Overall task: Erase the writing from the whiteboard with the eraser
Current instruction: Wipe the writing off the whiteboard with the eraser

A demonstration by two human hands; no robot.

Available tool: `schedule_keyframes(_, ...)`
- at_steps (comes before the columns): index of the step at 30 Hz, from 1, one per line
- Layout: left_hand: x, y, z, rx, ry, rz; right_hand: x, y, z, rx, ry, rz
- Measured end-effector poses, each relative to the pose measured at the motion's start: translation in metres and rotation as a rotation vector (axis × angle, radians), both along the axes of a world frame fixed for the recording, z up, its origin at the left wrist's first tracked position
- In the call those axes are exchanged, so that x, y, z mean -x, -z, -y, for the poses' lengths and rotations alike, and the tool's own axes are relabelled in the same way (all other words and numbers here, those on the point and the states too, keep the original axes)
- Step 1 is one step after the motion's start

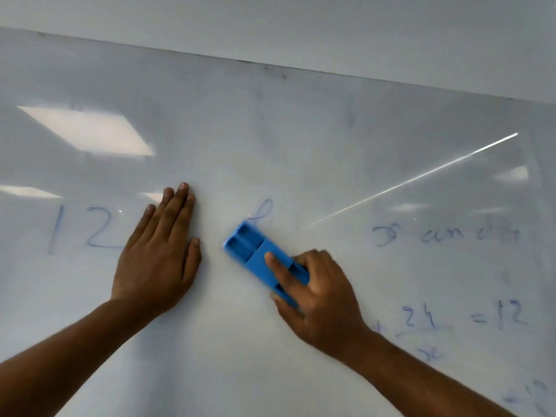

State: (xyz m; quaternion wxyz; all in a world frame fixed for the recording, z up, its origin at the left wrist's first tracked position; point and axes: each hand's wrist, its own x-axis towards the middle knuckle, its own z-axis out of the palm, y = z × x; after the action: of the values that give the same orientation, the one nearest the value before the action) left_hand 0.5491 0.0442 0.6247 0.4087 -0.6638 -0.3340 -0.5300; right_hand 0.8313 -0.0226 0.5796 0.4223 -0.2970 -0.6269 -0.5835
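Eraser (pixel 264 261): blue plastic block lying flat against the whiteboard (pixel 270 139), tilted, its upper end just under a leftover blue loop (pixel 266 210)
Right hand (pixel 322 293): fingers curled round the lower end of the eraser, forefinger stretched along its back — a firm hold on the body, not the tip
Left hand (pixel 159 251): spread flat on the board just left of the eraser, fingers straight, holding nothing, apparently bracing
Handling: looks light and rigid, with moulded recesses on the back that give the fingers purchase; the glossy board is probably slick, so even pressure along the block should matter more than force
Where to hold: across the middle and lower back, as now, seems best for keeping the pad flush
Writing near: "12" (pixel 85 228) left of the flat hand; blurred words (pixel 445 236) to the right; a fraction and "=12" (pixel 460 320) lower right — all untouched
Progress: the patch between the hands looks wiped; much remains
Far: upper board bare but for ceiling-light reflections (pixel 90 130), then the top edge and wall (pixel 301 22)
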Motion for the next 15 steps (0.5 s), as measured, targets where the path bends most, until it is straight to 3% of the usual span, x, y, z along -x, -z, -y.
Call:
schedule_keyframes(1, 0.001, 0.001, -0.001, -0.003, 0.000, -0.004, -0.006, 0.001, 0.002, 0.010, 0.029, 0.070)
schedule_keyframes(3, 0.001, 0.002, -0.001, -0.008, 0.005, -0.006, -0.026, -0.017, 0.006, -0.033, 0.044, -0.011)
schedule_keyframes(7, -0.001, 0.002, -0.002, 0.005, -0.011, 0.014, -0.041, -0.083, 0.015, -0.112, -0.040, -0.634)
schedule_keyframes(8, 0.000, 0.001, -0.002, 0.002, -0.013, 0.018, -0.031, -0.088, 0.014, -0.122, -0.060, -0.690)
schedule_keyframes(9, 0.000, 0.002, -0.002, 0.001, -0.014, 0.020, -0.018, -0.084, 0.009, -0.126, -0.072, -0.639)
schedule_keyframes(13, -0.001, 0.001, -0.001, 0.012, -0.006, 0.012, 0.023, -0.036, -0.007, -0.015, -0.063, -0.054)
schedule_keyframes(15, -0.002, 0.001, 0.001, 0.027, -0.003, 0.007, 0.013, -0.041, -0.004, 0.003, -0.017, 0.051)
